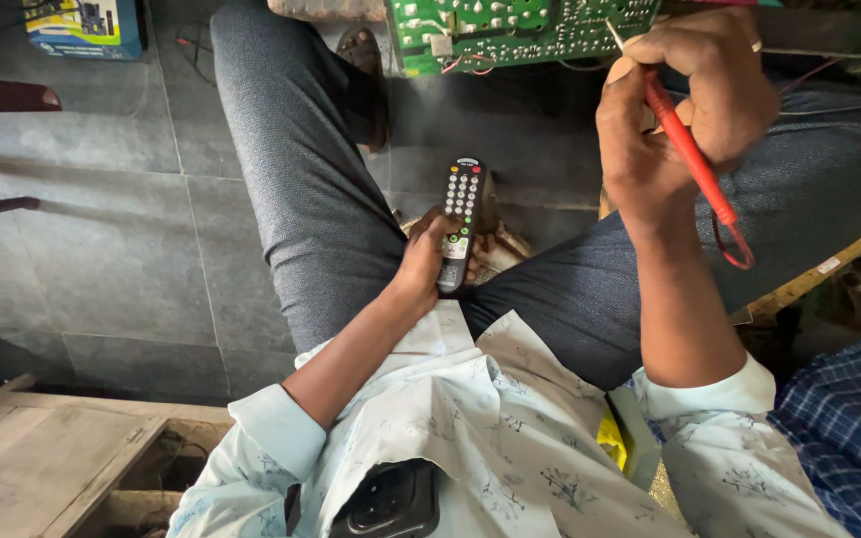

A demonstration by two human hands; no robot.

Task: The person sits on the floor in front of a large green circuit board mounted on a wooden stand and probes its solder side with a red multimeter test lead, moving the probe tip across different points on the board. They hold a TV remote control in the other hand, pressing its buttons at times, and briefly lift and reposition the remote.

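Left hand (429,261) clamped round lower end of black rectangular remote control with grey buttons (460,221), held between grey-trousered thighs above grey tiled floor (122,249). Right hand (680,110) closed on red plastic multimeter probe (692,159), metal tip touching green printed circuit board (510,30). Red lead loops beside right wrist. Dark phone in pale shirt pocket (391,501).

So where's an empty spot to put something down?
The grey floor tiles left of the left leg lie bare, up to the box. It is crowded between the knees, where the left hand holds the remote, and by the circuit board under the right hand.
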